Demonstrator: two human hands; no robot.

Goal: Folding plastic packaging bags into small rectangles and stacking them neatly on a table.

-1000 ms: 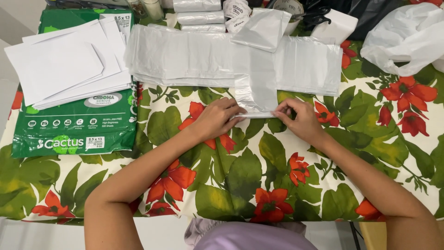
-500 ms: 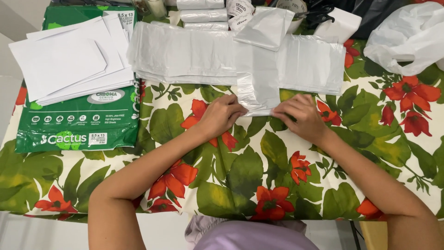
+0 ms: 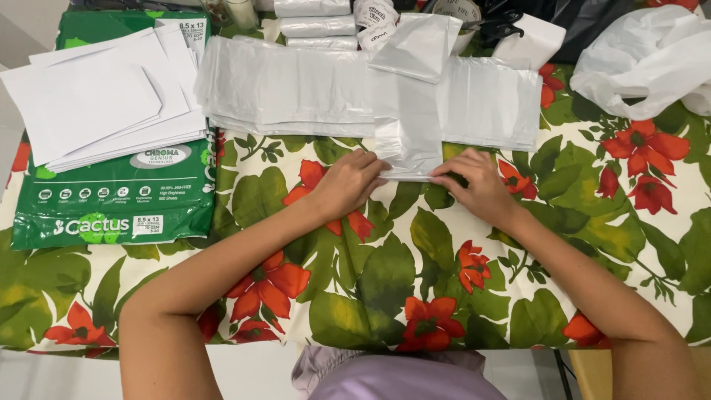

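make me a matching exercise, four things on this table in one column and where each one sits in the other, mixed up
Things:
1. loose white paper sheets
2. folded plastic strip
3. crumpled white plastic bag
4. green paper ream pack

Places:
A. far right corner of the table
B. between the left hand and right hand
C. under the white sheets, at the left
D. stacked on top of the green pack

Pairs: 1-D, 2-B, 3-A, 4-C

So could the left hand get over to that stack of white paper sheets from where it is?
Probably yes. The left hand rests on the plastic strip; only bare floral tablecloth lies between it and the white sheets.
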